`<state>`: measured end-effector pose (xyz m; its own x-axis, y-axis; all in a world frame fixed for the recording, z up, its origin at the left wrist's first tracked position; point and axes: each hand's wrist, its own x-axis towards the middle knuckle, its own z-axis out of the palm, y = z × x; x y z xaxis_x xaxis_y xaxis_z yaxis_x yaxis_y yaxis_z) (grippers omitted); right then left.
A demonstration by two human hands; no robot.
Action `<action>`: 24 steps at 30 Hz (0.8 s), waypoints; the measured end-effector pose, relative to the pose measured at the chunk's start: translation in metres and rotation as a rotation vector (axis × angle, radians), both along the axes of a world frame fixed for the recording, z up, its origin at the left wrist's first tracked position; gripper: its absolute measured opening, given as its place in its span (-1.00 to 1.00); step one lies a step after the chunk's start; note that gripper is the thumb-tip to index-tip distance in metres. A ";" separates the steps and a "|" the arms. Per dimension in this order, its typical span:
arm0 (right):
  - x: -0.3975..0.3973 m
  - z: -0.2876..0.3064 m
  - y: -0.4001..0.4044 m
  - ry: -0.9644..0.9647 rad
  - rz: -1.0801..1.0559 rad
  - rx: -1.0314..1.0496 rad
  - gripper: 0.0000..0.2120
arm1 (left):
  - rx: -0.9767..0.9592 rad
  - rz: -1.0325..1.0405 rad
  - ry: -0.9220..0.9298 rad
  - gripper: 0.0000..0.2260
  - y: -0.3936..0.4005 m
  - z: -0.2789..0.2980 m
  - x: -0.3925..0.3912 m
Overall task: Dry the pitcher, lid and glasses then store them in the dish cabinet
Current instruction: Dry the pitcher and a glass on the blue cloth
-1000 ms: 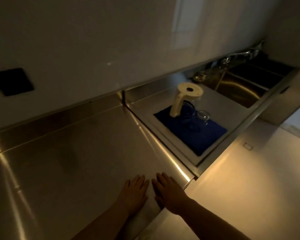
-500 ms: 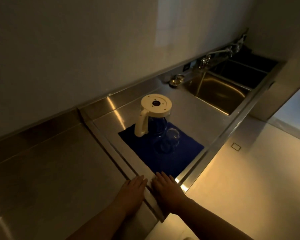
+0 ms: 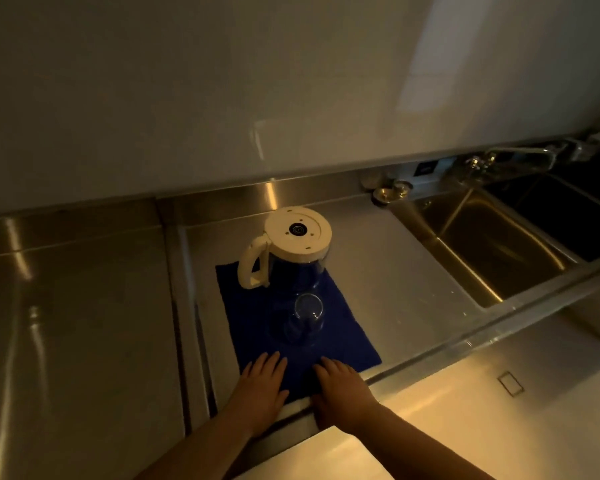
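Glossy steel counter (image 3: 84,323), blue cloth (image 3: 343,327), clear glass (image 3: 308,318)

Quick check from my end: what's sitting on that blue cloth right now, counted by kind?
Pitcher, upside down, cream base up: 1
Clear glass, in front of the pitcher: 1 plainly seen; the dim light may hide more
Hands on the near edge of the blue cloth: 2, left hand and right hand, both flat
Lid: 0 seen
Total: 4

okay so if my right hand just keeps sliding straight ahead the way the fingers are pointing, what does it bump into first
Most likely the clear upturned drinking glass standing on the dark blue cloth. The right hand lies flat at the cloth's near edge, fingers aimed up and slightly left toward it. The cream-lidded clear pitcher stands behind the glass. Depth is uncertain.
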<state>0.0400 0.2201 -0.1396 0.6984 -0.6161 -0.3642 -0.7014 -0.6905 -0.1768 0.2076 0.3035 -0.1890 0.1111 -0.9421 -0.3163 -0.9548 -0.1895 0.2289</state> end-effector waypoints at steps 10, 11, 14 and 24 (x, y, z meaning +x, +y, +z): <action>0.021 0.025 -0.061 -0.372 -0.181 -0.006 -0.41 | -0.162 0.303 0.210 -0.35 -0.049 0.022 0.002; 0.025 0.026 -0.064 -0.409 -0.180 0.009 -0.37 | -0.177 0.315 0.224 -0.33 -0.054 0.025 0.000; 0.033 0.030 -0.075 -0.441 -0.020 -0.026 -0.31 | -0.217 0.322 0.282 -0.29 -0.063 0.034 -0.010; 0.031 0.031 -0.109 -0.304 0.619 -0.171 -0.32 | -0.262 0.522 0.278 -0.28 -0.074 0.051 -0.052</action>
